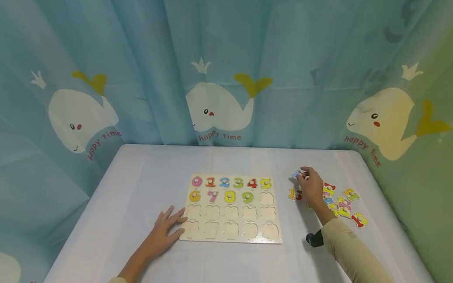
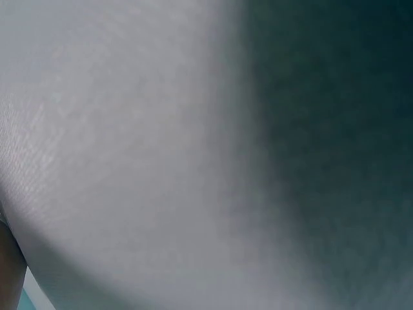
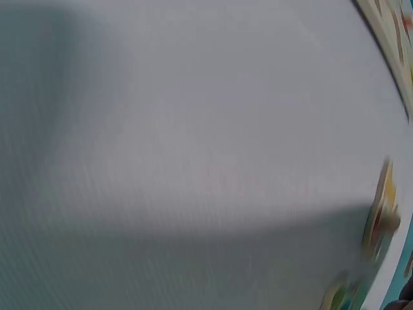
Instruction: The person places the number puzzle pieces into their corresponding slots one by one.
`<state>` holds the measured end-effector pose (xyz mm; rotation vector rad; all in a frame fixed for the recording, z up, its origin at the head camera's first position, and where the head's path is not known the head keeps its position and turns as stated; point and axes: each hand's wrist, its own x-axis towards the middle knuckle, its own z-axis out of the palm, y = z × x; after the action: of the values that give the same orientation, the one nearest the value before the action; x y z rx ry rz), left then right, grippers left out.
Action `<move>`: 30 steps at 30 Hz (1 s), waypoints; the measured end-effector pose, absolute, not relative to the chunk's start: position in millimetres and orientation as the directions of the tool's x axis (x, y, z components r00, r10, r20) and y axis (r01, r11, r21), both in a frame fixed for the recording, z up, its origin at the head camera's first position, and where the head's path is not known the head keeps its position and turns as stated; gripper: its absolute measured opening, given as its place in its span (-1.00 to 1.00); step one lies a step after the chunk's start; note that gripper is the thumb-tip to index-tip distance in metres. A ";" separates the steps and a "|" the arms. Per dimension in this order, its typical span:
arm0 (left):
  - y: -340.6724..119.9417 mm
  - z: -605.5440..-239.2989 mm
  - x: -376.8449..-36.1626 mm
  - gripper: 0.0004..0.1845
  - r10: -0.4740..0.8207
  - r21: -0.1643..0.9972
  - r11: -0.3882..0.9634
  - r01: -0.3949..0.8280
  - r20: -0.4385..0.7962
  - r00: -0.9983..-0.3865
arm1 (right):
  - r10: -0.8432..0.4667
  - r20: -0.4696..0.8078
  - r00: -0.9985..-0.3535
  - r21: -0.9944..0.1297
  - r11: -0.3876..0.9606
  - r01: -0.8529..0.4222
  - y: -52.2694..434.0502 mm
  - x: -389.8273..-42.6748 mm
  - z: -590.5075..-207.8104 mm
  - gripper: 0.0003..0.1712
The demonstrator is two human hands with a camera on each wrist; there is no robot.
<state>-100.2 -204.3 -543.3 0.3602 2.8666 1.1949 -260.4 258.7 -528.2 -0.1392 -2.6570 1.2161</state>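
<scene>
A wooden number puzzle board (image 1: 220, 239) lies on the table with the digits 0 to 9 set in its upper two rows; bare recesses fill its lower part. My left hand (image 1: 162, 232), fingers spread, rests at the board's left edge. Right of the board, my right hand (image 1: 311, 185) pinches a small blue number puzzle piece (image 1: 296, 174) between thumb and fingers. Below that hand lie a two-coloured 13-like piece (image 1: 295, 194) and other loose number pieces (image 1: 343, 206), partly hidden by the hand and wrist.
A white cloth covers the table (image 1: 149, 175). Behind it hangs a blue-green curtain (image 1: 234, 37) printed with whales. At the edge of the right wrist view, a knobbed piece (image 3: 379, 219) stands out, with the board's corner (image 3: 392, 55) above.
</scene>
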 end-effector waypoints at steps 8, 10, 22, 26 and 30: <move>-204.7 -544.6 -101.4 -0.70 0.226 0.698 0.683 0.216 0.080 -0.971 | -0.082 0.127 -0.988 -0.774 0.616 -0.151 225.6 -245.9 -530.6 -0.61; -204.9 -544.2 -101.0 -0.70 0.227 0.698 0.680 0.224 0.090 -0.970 | -0.141 0.082 -0.987 -0.791 0.593 -0.151 220.1 -242.3 -531.8 -0.59; -205.4 -546.2 -101.9 -0.70 0.225 0.695 0.679 0.236 0.109 -0.968 | -0.324 0.042 -0.945 -0.742 0.624 -0.247 205.6 -231.2 -537.1 -0.58; -205.5 -546.5 -102.3 -0.69 0.222 0.693 0.681 0.237 0.113 -0.969 | -0.331 0.040 -0.943 -0.738 0.627 -0.251 203.5 -229.7 -535.9 -0.56; -205.2 -546.9 -101.5 -0.68 0.218 0.704 0.674 0.223 0.098 -0.971 | -0.310 0.020 -0.951 -0.734 0.641 -0.225 203.0 -227.1 -536.6 -0.54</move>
<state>-101.5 -205.2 -546.9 0.3798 2.8796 1.2127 -227.1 203.0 -536.6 0.4808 -2.9421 1.2912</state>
